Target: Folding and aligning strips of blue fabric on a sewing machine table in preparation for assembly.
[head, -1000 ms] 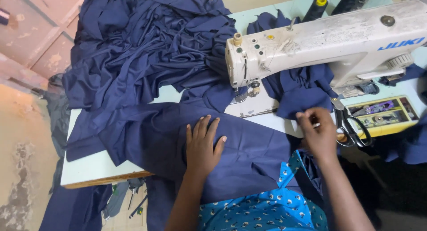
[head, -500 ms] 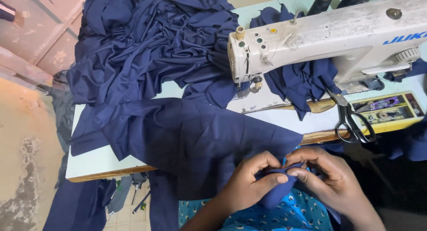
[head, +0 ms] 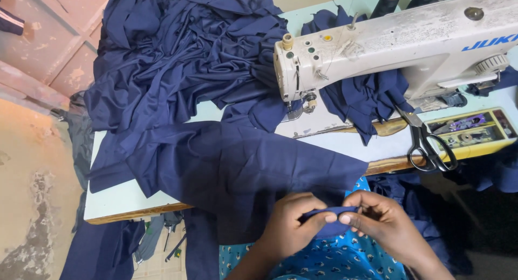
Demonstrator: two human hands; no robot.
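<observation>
Two hands meet low in the frame, right of centre, over the person's lap. The left hand (head: 288, 226) is curled, thumb and fingers pinching a small navy strip (head: 329, 215). The right hand (head: 386, 220) pinches the other end of that same strip, fingertips touching the left's. Both grasp tight on the strip, which runs flat between them, just below the table edge (head: 140, 212).

Under the hands, a blue patterned garment (head: 324, 258) covers the lap at the bottom of the frame. Above them, a broad navy panel (head: 232, 166) lies across the middle of the table and hangs over the near edge, down toward the hands. Whether the strip joins that panel, hard to tell.

Upper left and centre, a big rumpled navy heap (head: 183, 53) piles up on the table and runs right up against the head of the white sewing machine (head: 388, 42), upper right. More navy cloth (head: 367, 99) is bunched under the machine's arm. Black-handled scissors (head: 426, 142) lie at right, beside a yellow tray (head: 475, 130) of small parts. A black thread cone (head: 387, 0) with a yellow top stands behind the machine, top of frame.
</observation>
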